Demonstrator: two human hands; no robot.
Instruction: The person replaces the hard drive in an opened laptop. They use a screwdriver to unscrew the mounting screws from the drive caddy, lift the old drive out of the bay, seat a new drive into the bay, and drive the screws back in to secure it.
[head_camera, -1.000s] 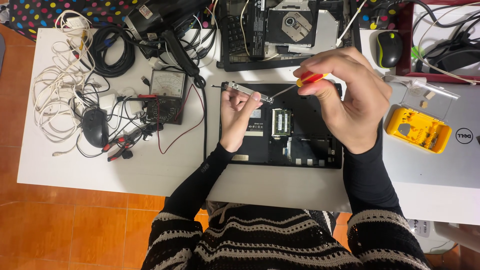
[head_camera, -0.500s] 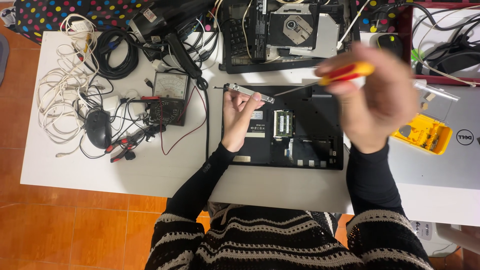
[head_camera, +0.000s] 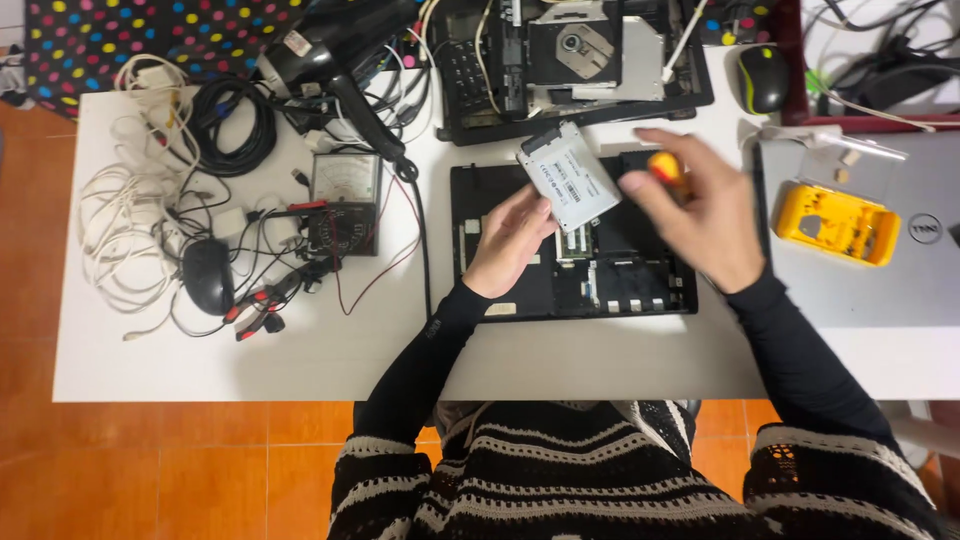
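My left hand (head_camera: 512, 240) grips the grey drive (head_camera: 568, 177), long axis slanting far-left to near-right; right hand (head_camera: 700, 215), beside it, clasps a screwdriver (head_camera: 666, 166).

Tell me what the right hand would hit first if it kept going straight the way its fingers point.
Probably the grey drive held by the left hand; the right hand points left toward it, though height is unclear.

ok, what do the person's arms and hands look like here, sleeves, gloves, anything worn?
Both hands are bare: no gloves, and no rings or watch that I can make out. The left hand and right hand come out of tight black long sleeves that reach the wrists. Over the upper arms and torso sits a black knit top with cream patterned bands.
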